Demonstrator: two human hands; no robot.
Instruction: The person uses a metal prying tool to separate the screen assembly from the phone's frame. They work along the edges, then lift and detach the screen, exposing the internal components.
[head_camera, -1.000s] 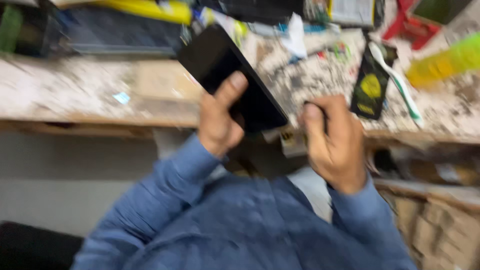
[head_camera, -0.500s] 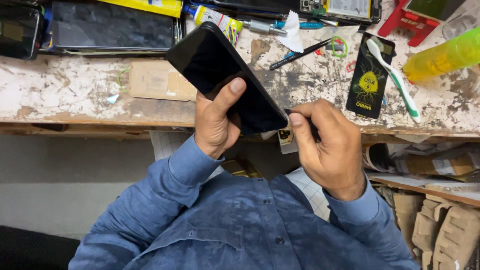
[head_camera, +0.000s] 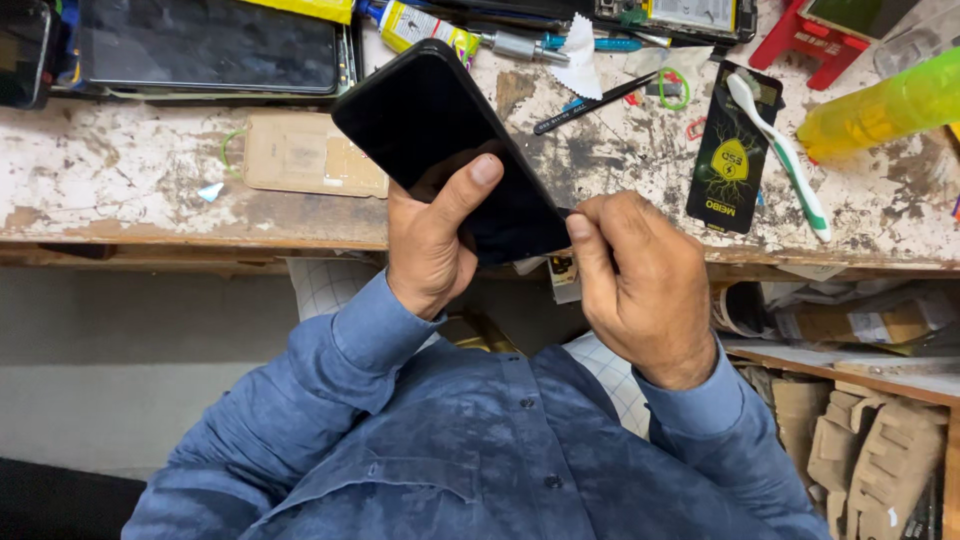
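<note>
Left hand (head_camera: 432, 245) grips the black smartphone (head_camera: 450, 150), likely slick, fragile glass best held by its edges, while right hand (head_camera: 640, 285) pinches its lower corner.

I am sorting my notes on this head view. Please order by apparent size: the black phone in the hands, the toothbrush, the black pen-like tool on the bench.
1. Black phone, largest, though it is held nearer the camera, which inflates it.
2. Toothbrush.
3. Black pen-like tool, smallest.
</note>
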